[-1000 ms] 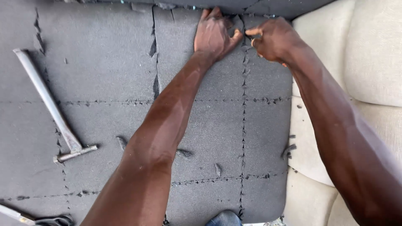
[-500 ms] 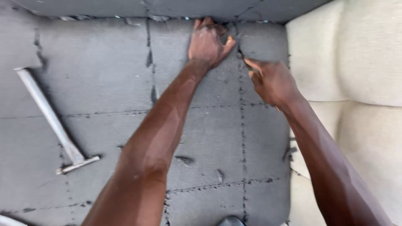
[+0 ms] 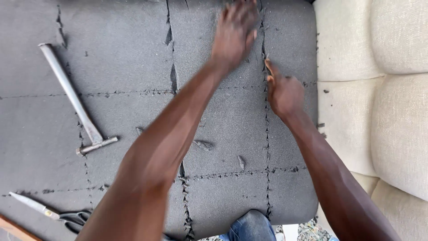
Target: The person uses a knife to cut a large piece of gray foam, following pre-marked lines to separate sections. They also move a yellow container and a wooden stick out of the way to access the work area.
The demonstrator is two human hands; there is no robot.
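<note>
Scissors (image 3: 53, 215) at near left edge; hammer (image 3: 73, 100) lies beyond on grey foam slab (image 3: 129, 58). Right hand (image 3: 283, 91) curled at the cut seam (image 3: 266, 129), fingertips pinched, contents unclear. Farthest, left hand (image 3: 235, 31) pressed flat, fingers spread, holding nothing; blurred.

Two bare forearms without sleeves, watch or rings; left hand (image 3: 235, 33) and right hand (image 3: 283, 93) ungloved. Blue denim trouser knee (image 3: 252, 226) below.

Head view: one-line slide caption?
Left hand presses grey foam; right hand works its slit; hammer lies aside.
</note>
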